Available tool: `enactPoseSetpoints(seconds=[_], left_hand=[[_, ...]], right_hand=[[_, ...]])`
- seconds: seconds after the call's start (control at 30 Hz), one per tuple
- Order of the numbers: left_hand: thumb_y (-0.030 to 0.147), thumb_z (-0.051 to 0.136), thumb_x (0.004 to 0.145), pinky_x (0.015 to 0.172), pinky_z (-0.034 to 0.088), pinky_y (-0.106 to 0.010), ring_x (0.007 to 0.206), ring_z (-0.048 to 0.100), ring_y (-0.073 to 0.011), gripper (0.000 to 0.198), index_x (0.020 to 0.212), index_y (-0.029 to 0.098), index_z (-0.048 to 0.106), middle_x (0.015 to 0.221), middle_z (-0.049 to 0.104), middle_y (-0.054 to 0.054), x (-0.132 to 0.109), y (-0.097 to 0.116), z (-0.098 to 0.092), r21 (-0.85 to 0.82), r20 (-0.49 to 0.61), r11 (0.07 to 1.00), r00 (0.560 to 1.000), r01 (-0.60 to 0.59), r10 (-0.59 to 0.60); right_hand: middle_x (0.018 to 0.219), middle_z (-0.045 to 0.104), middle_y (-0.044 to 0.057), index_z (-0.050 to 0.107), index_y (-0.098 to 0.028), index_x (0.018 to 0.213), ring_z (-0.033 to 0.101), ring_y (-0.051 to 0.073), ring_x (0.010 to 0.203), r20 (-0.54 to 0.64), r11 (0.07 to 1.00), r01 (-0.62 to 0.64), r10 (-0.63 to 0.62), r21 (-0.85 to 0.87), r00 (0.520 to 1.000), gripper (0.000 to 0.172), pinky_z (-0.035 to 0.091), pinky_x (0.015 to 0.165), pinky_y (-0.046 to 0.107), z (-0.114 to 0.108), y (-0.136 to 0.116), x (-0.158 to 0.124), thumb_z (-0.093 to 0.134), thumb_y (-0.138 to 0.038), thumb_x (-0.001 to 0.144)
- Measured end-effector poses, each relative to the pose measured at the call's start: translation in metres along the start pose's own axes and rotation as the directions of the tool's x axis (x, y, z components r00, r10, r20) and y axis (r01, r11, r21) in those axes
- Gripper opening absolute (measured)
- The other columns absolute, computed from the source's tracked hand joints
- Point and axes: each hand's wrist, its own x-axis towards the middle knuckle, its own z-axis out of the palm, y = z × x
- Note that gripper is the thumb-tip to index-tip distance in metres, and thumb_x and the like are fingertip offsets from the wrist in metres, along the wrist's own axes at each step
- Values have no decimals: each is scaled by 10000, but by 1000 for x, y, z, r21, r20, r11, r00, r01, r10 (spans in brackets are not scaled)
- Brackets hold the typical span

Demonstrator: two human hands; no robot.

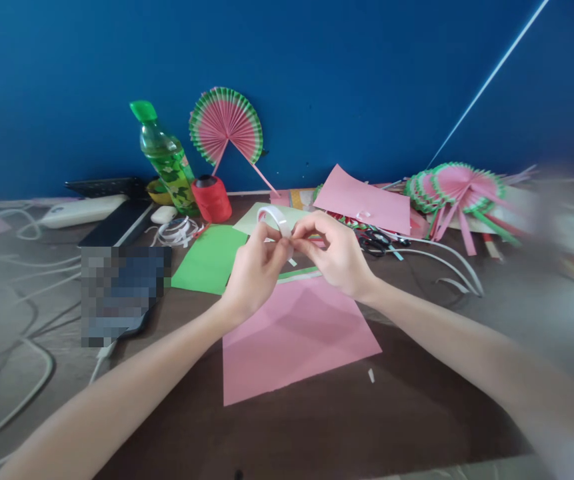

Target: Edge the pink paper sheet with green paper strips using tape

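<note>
Between my two hands, above the paper, is a roll of white tape (275, 219). My left hand (254, 270) grips the roll from below with its fingers and thumb. Thumb and fingertips of my right hand (334, 253) are pinched at the roll's right side, where a short white end hangs; whether they hold the tape's end is hard to make out. Beneath the hands a pink sheet of paper (291, 340) lies on the dark table, with a green and white strip (299, 275) along its far edge. A green sheet (207, 260) is left of my left hand.
Behind stand a green bottle (167, 160), a red container (211, 199) and a pink-green paper fan (227, 123). Black scissors (374, 241), another pink sheet (364, 200) and more folded fans (459, 190) lie right. A phone (127, 293) and cables are left.
</note>
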Motion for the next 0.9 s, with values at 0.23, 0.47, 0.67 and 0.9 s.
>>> enactPoseSetpoints(seconds=[0.23, 0.47, 0.67, 0.9], left_hand=[[269, 447, 840, 486, 391, -193, 541, 547, -78, 125, 751, 202, 390, 602, 562, 44, -1, 3, 0, -80, 15, 997, 1000, 0, 1], [282, 455, 841, 559, 459, -222, 539, 550, -86, 126, 758, 204, 400, 554, 533, 58, -2, 1, 1, -154, 28, 988, 999, 21, -17], [263, 463, 838, 480, 422, -203, 432, 460, -69, 117, 746, 205, 420, 488, 460, 76, -1, 1, 2, -258, 54, 962, 996, 88, -77], [267, 484, 842, 591, 494, -247, 531, 564, -90, 125, 751, 186, 453, 561, 540, 45, 2, 7, 0, -413, 94, 899, 988, 147, -118]], right_hand=[[778, 529, 10, 480, -197, 747, 514, 123, 741, -24, 952, 257, -264, -164, 964, 146, 424, 663, 273, 0, -2, -1, 486, -78, 832], [771, 485, 17, 413, -210, 771, 464, 143, 745, 74, 910, 338, -330, -241, 941, 152, 406, 677, 294, -1, 2, -1, 416, -100, 875], [788, 472, 31, 389, -212, 794, 449, 158, 766, 113, 865, 425, -410, -267, 905, 144, 400, 699, 313, -1, 4, 1, 384, -103, 889], [812, 511, 13, 440, -209, 840, 510, 126, 749, 16, 962, 246, -246, -120, 969, 57, 428, 655, 281, -2, 6, 0, 451, -186, 890]])
